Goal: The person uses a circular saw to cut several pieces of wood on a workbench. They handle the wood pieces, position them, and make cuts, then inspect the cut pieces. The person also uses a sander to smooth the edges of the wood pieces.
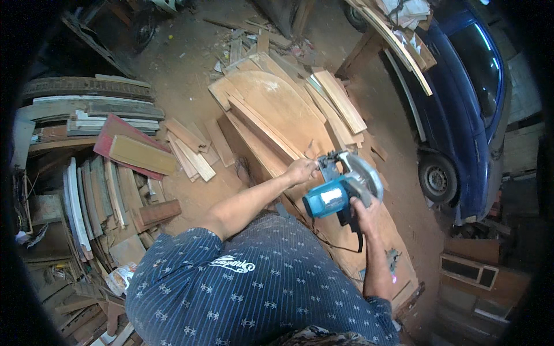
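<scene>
A teal circular saw (pixel 328 199) with a silver blade guard is held over a wooden board (pixel 271 95). My right hand (pixel 365 214) is wrapped round its rear handle. My left hand (pixel 302 171) is closed beside the front of the saw's metal base, at the near end of a long narrow plank (pixel 262 127). What its fingertips hold is too small to tell. A dark cord hangs below the saw. The saw hides its own blade edge and part of the board.
Stacked planks (pixel 95 106) and more timber (pixel 109 190) stand at the left. Loose offcuts (pixel 196 158) lie on the dirt floor, and light strips (pixel 340 101) rest on the board's right side. A blue car (pixel 456 115) is at the right, with boards (pixel 398 43) jutting beside it.
</scene>
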Demonstrator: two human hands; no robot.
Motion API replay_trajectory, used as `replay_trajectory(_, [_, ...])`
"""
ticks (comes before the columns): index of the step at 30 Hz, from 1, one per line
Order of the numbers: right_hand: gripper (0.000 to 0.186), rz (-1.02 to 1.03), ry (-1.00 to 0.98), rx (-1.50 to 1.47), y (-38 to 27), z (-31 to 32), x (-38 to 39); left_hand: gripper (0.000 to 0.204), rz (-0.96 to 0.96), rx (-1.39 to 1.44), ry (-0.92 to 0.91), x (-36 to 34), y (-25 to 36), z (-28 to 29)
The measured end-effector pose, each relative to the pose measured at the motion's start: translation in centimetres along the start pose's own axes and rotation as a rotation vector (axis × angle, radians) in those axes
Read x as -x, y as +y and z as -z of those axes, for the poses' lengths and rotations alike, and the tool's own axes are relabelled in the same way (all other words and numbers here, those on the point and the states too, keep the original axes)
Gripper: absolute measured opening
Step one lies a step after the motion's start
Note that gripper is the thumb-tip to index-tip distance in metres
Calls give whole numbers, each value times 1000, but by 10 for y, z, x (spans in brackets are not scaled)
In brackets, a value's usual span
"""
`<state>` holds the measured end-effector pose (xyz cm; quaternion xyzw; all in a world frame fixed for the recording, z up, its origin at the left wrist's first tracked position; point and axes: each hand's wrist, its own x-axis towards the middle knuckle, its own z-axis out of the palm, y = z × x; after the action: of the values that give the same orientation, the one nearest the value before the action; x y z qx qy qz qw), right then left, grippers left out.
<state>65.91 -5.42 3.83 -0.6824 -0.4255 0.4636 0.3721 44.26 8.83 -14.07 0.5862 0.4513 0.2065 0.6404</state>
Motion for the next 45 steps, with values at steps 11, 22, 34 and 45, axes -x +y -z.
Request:
replay_trajectory(11, [48, 17, -140, 253, 81, 0, 29, 54, 380, 261, -114, 18, -45, -39])
replay_trajectory(22, [51, 68, -221, 332, 101, -43, -25, 41, 401, 82, 208, 11, -91, -12])
replay_trajectory(34, [47, 37, -301, 361, 105, -59, -55, 44, 405, -91, 306, 7, -112, 12])
replay_trajectory(45, [45, 120, -279, 395, 98, -88, -68, 45, 419, -37, 280, 4, -116, 40])
